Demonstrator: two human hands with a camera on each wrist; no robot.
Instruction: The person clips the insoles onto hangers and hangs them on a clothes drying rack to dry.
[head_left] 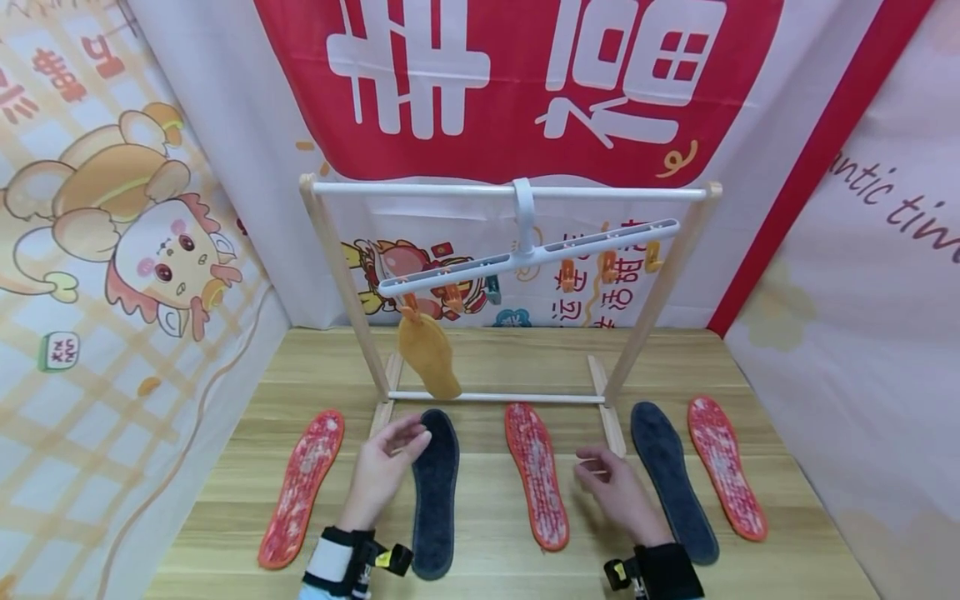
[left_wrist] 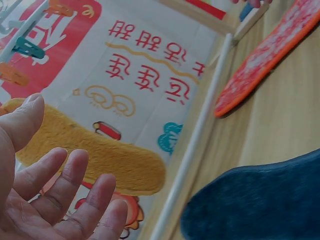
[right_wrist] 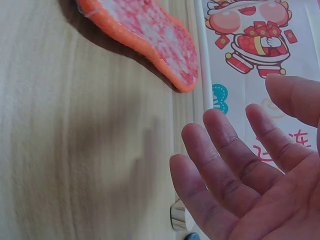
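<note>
A yellow insole (head_left: 426,352) hangs by an orange clip from the left end of a white hanger (head_left: 480,267), which tilts down on that side. My left hand (head_left: 386,467) holds nothing; its fingers are loosely bent over the upper left edge of a dark blue insole (head_left: 435,517) on the table. Whether it touches that insole, I cannot tell. Relaxed and unoccupied, my right hand (head_left: 618,492) hovers between a red-and-white insole (head_left: 538,479) and another dark insole (head_left: 675,483). In the right wrist view its fingers (right_wrist: 220,142) are spread.
A wooden rack (head_left: 652,308) with white bars carries the hanger by its hook. Several other clips, including a teal clip (head_left: 492,289), dangle from it. More red-and-white insoles lie at the far left (head_left: 303,492) and far right (head_left: 727,471). Printed cloth walls (head_left: 217,167) enclose the wooden table (head_left: 487,358).
</note>
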